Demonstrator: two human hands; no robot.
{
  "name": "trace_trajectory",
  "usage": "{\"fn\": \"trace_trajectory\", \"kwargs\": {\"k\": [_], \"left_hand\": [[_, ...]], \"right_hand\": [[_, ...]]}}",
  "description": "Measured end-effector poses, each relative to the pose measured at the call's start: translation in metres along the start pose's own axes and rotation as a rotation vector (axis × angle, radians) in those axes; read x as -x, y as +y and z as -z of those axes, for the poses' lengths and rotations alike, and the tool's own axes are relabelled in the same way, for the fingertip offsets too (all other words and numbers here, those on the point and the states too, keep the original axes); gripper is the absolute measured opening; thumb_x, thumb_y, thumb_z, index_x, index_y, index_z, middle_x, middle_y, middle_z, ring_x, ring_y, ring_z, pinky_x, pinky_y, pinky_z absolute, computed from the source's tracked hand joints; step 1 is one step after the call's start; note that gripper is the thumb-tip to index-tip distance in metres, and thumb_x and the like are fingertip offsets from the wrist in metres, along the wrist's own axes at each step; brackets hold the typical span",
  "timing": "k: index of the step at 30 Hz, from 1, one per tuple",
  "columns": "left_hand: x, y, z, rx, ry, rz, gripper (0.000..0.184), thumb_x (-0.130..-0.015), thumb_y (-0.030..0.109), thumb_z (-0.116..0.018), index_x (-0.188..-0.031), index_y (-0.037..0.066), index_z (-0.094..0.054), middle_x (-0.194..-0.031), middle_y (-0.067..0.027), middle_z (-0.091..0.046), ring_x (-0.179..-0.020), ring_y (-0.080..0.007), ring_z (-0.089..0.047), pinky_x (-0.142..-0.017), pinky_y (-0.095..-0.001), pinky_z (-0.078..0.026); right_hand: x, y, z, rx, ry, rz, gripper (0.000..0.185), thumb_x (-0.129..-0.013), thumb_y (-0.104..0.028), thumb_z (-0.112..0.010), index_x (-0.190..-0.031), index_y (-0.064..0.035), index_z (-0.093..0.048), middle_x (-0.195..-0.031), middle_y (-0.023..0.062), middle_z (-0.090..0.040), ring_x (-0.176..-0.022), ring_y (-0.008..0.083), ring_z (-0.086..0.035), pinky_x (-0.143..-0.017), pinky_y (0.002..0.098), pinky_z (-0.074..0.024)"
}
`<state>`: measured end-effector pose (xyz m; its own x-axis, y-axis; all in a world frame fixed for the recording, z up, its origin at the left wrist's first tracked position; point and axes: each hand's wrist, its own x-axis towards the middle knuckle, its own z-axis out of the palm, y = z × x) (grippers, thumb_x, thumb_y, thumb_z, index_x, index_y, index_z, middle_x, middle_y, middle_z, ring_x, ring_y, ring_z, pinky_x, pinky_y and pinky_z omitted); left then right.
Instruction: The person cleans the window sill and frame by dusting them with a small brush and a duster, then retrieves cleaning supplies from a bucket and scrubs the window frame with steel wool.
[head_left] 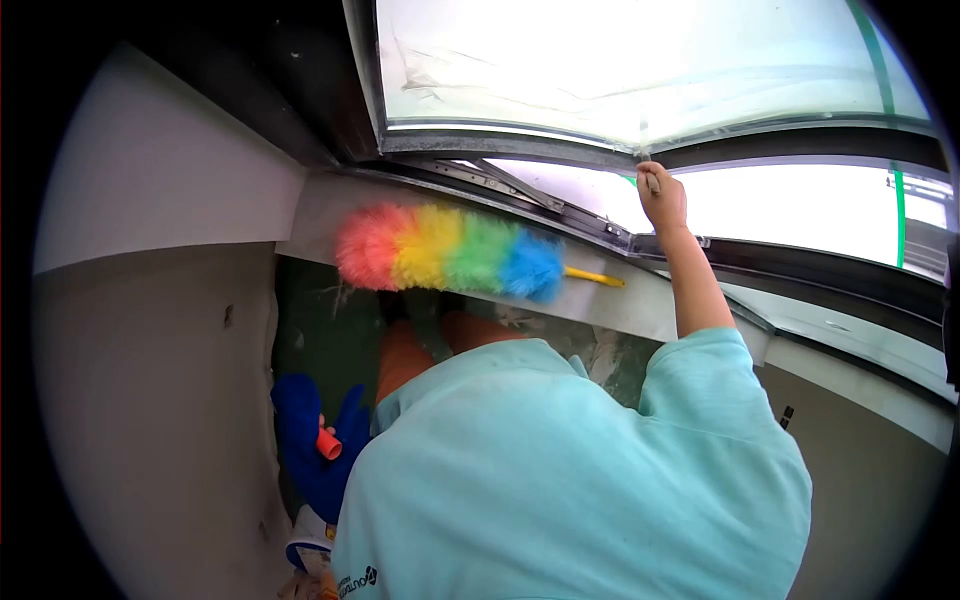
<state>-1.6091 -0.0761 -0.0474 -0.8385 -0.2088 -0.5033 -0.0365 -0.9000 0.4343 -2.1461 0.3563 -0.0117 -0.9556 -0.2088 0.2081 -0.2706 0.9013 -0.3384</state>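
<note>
My right hand [662, 203] is raised to the lower rail of the tilted-out window sash [510, 148]. It is closed around a slim handle [653, 184]; whether this belongs to the window or to a small tool, I cannot tell. At the lower left, my left hand [323, 424] shows only as a few fingertips, closed beside the hollow orange handle [329, 445] of a fluffy blue duster [322, 488]; the rest of the hand is hidden. A rainbow feather duster [455, 250] with a yellow handle [597, 276] lies on the pale sill below the window.
A metal window stay [515, 185] spans the gap under the sash. Pale walls [160, 160] stand at the left. Below the sill [645, 305] is a stained green floor [310, 310]. A white container with a blue rim [312, 530] stands at the lower left, partly hidden.
</note>
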Motion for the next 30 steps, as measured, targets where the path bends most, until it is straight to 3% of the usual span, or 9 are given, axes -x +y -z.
{"fn": "trace_trajectory", "kwargs": {"k": [2, 5, 8, 13, 14, 16, 19, 24, 30], "left_hand": [[0.003, 0.002, -0.012, -0.412, 0.186, -0.229, 0.037, -0.097, 0.032, -0.035, -0.120, 0.003, -0.040, -0.118, -0.0160, -0.048, -0.115, -0.0298, -0.047, -0.094, -0.0442, -0.044], [0.003, -0.006, -0.009, 0.209, 0.026, -0.085, 0.034, -0.095, 0.029, -0.041, -0.117, 0.003, -0.043, -0.110, -0.0108, -0.052, -0.102, -0.0251, -0.055, -0.085, -0.0384, -0.050], [0.006, -0.010, -0.050, -0.386, 0.322, -0.303, 0.033, -0.095, 0.028, -0.043, -0.116, 0.003, -0.044, -0.108, -0.0098, -0.053, -0.099, -0.0238, -0.057, -0.082, -0.0371, -0.051], [0.010, -0.019, -0.096, -1.188, 0.563, -0.463, 0.032, -0.094, 0.027, -0.045, -0.115, 0.003, -0.046, -0.104, -0.0083, -0.055, -0.093, -0.0216, -0.059, -0.078, -0.0350, -0.053], [0.013, -0.017, -0.081, -1.194, 0.574, -0.472, 0.032, -0.094, 0.027, -0.045, -0.115, 0.003, -0.046, -0.104, -0.0083, -0.055, -0.093, -0.0216, -0.059, -0.078, -0.0350, -0.053], [0.021, -0.012, -0.047, -0.234, 0.450, -0.296, 0.031, -0.093, 0.027, -0.048, -0.112, 0.004, -0.047, -0.099, -0.0075, -0.056, -0.088, -0.0198, -0.061, -0.075, -0.0334, -0.054], [0.031, -0.008, -0.048, -0.012, 0.386, -0.224, 0.031, -0.092, 0.028, -0.050, -0.111, 0.004, -0.047, -0.099, -0.0077, -0.056, -0.091, -0.0211, -0.060, -0.075, -0.0340, -0.054], [0.039, -0.016, -0.042, -0.199, 0.589, -0.249, 0.025, -0.091, 0.020, -0.051, -0.110, 0.004, -0.048, -0.100, -0.0065, -0.055, -0.078, -0.0151, -0.058, -0.066, -0.0263, -0.052], [0.031, -0.020, -0.057, -0.211, 0.553, -0.269, 0.025, -0.089, 0.018, -0.053, -0.110, 0.004, -0.048, -0.099, -0.0057, -0.055, -0.076, -0.0141, -0.056, -0.066, -0.0252, -0.051]], "right_hand": [[0.005, 0.040, -0.018, -0.100, 0.033, -0.056, 0.016, -0.081, -0.023, -0.057, -0.092, -0.0142, -0.064, -0.085, 0.0147, -0.065, -0.080, 0.0344, -0.061, -0.070, 0.0391, -0.0491], [-0.003, 0.013, -0.019, 0.101, -0.099, -0.307, 0.018, -0.078, -0.027, -0.061, -0.089, -0.0142, -0.066, -0.085, 0.0130, -0.066, -0.081, 0.0324, -0.062, -0.071, 0.0360, -0.0493], [-0.006, -0.051, -0.036, -0.347, 0.064, -0.001, 0.013, -0.079, -0.021, -0.061, -0.085, -0.0119, -0.068, -0.077, 0.0110, -0.066, -0.072, 0.0277, -0.064, -0.065, 0.0314, -0.0495], [-0.009, -0.210, -0.108, -0.701, -0.172, 0.250, 0.016, -0.079, -0.023, -0.058, -0.084, -0.0098, -0.067, -0.074, 0.0149, -0.064, -0.069, 0.0305, -0.063, -0.067, 0.0366, -0.0497], [-0.006, -0.243, -0.105, -0.728, -0.224, 0.202, 0.015, -0.079, -0.022, -0.059, -0.084, -0.0096, -0.066, -0.078, 0.0150, -0.065, -0.073, 0.0324, -0.063, -0.070, 0.0363, -0.0493], [-0.006, -0.274, -0.097, -1.013, -0.256, 0.111, 0.015, -0.081, -0.016, -0.059, -0.088, -0.0042, -0.064, -0.076, 0.0104, -0.065, -0.067, 0.0200, -0.063, -0.064, 0.0280, -0.0495], [-0.004, -0.285, -0.116, -1.286, -0.358, -0.060, 0.016, -0.083, -0.013, -0.058, -0.091, 0.0000, -0.062, -0.076, 0.0075, -0.063, -0.064, 0.0132, -0.062, -0.057, 0.0232, -0.0489], [-0.011, -0.269, -0.117, -0.946, -0.627, -0.231, 0.016, -0.078, -0.012, -0.057, -0.087, 0.0003, -0.063, -0.068, 0.0069, -0.063, -0.053, 0.0127, -0.059, -0.051, 0.0233, -0.0478], [0.006, -0.266, -0.132, -1.245, -0.465, -0.111, 0.013, -0.077, -0.013, -0.057, -0.081, -0.0012, -0.064, -0.063, 0.0050, -0.060, -0.058, 0.0120, -0.060, -0.054, 0.0257, -0.0474]]}}
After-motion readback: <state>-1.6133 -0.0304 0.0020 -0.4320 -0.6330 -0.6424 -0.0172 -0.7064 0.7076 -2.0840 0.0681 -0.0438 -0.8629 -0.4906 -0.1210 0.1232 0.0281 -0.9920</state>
